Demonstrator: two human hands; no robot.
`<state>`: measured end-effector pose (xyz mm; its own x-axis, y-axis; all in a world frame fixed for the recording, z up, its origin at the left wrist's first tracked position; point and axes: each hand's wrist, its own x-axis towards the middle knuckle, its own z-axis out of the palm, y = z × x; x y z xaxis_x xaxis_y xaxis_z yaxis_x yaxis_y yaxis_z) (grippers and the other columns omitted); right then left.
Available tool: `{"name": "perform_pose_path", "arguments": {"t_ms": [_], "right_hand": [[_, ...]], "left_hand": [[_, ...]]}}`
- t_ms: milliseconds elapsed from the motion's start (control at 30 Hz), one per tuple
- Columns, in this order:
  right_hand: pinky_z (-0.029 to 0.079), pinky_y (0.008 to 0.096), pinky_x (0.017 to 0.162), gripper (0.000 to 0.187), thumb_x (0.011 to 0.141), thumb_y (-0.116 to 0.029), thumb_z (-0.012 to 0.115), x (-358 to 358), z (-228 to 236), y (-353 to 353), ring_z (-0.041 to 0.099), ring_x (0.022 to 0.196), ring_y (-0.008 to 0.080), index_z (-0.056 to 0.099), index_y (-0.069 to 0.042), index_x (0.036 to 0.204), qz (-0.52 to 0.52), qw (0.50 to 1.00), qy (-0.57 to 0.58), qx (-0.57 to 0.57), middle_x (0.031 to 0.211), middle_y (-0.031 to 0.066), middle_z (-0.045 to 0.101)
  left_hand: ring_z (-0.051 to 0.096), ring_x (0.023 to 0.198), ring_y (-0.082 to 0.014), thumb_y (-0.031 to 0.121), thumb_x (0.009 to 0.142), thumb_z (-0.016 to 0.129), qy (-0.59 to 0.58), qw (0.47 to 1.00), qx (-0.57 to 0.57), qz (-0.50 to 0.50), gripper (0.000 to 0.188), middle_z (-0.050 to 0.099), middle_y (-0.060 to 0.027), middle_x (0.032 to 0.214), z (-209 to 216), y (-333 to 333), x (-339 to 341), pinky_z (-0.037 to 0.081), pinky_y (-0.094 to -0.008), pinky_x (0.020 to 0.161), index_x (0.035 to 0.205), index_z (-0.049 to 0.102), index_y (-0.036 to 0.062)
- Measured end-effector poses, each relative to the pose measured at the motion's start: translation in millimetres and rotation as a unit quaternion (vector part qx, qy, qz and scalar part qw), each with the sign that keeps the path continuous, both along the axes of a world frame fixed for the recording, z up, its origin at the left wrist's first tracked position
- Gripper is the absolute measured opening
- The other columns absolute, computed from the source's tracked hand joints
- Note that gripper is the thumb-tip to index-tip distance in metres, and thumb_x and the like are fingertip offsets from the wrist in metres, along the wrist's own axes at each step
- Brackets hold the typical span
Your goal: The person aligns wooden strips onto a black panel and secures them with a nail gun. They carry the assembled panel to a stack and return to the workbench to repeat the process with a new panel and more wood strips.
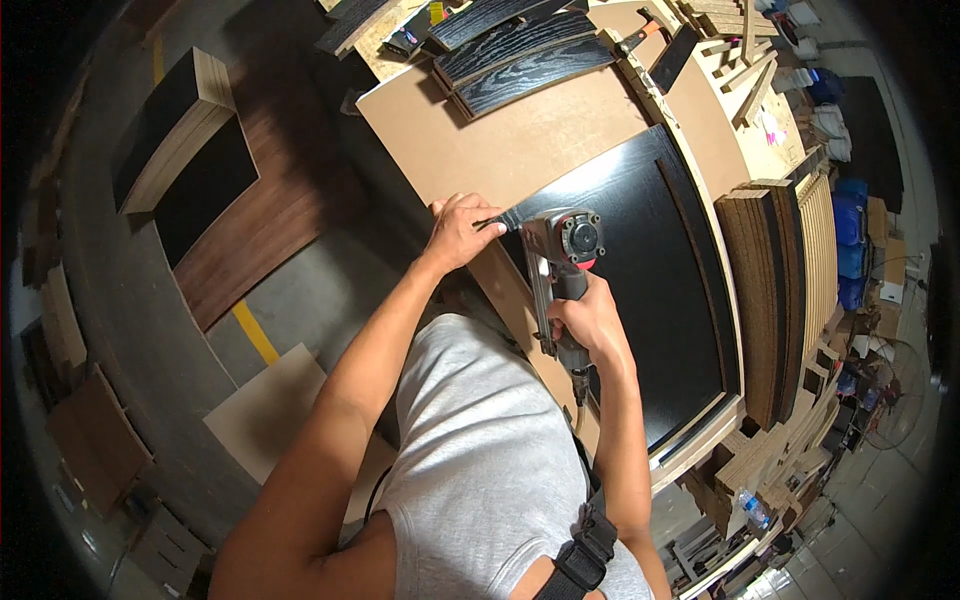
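Observation:
My right hand (592, 318) is wrapped round the handle of a pneumatic nail gun (560, 245), whose hose fitting hangs below the grip. The tool is held over the near edge of a black wood-grain panel (655, 300) lying on the workbench. My left hand (463, 232) pinches the end of a narrow black strip (512, 220) at the panel's near left corner, close to the nail gun's front. Most of that strip is hidden behind the tool. A thin dark strip (695, 270) lies along the panel's far side.
Black boards (540, 75) are stacked on the brown bench top (500, 150), with a hammer (640, 35) beyond them. A wooden rail (690, 190) borders the panel. Stacked boards (755, 300) stand to the right. On the floor at left is a pile of panels (185, 130).

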<state>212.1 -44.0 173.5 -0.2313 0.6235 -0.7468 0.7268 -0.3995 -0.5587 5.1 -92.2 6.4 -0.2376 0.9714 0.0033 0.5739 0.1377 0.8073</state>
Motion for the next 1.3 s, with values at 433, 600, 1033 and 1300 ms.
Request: {"name": "perform_pose_path", "arguments": {"t_ms": [433, 600, 1033, 1300], "right_hand": [[0.054, 0.0392, 0.072, 0.042, 0.073, -0.013, 0.069, 43.8, 12.8, -39.5, 0.072, 0.073, 0.0288, 0.066, -0.001, 0.113, 0.012, 0.997, -0.035, 0.067, 0.078, 0.0206, 0.069], [0.053, 0.0386, 0.07, 0.04, 0.07, -0.009, 0.07, 150.2, 14.8, -91.9, 0.069, 0.066, 0.0273, 0.067, -0.002, 0.109, -0.089, 0.987, -0.09, 0.101, 0.075, 0.0183, 0.068], [0.051, 0.037, 0.058, 0.027, 0.07, -0.008, 0.069, 367.7, 11.6, -243.8, 0.062, 0.058, 0.021, 0.06, 0.004, 0.092, -0.528, 0.807, -0.137, 0.227, 0.068, 0.012, 0.063], [0.055, 0.0362, 0.06, 0.039, 0.073, -0.001, 0.064, 469.8, -29.8, -304.6, 0.07, 0.067, 0.024, 0.058, 0.004, 0.111, -0.59, 0.757, -0.22, 0.176, 0.082, 0.0157, 0.067]], "left_hand": [[0.06, 0.102, -0.0225, 0.033, 0.08, 0.076, 0.015, 1.0, -0.008, 0.011, 0.028, 0.068, -0.0028, 0.096, -1.9, -2.0, -2.5, 0.033, -0.0404, 0.093, 0.104, 0.079, 0.0168], [0.066, 0.093, -0.0248, 0.03, 0.078, 0.081, 0.039, 0.999, 0.021, 0.007, 0.034, 0.071, -0.0083, 0.097, -0.9, 14.5, 6.4, 0.047, -0.0363, 0.086, 0.1, 0.076, 0.0051], [0.052, 0.061, -0.0148, 0.037, 0.087, 0.078, -0.038, 0.992, -0.106, 0.065, 0.047, 0.059, -0.0077, 0.088, -2.1, 28.5, 28.9, 0.043, -0.0278, 0.043, 0.105, 0.059, -0.0021], [0.065, 0.083, -0.0214, 0.029, 0.095, 0.069, 0.035, 0.995, -0.093, -0.026, 0.042, 0.069, -0.0134, 0.106, -35.4, 40.9, -8.2, 0.057, -0.0334, 0.071, 0.124, 0.062, -0.0001]]}}
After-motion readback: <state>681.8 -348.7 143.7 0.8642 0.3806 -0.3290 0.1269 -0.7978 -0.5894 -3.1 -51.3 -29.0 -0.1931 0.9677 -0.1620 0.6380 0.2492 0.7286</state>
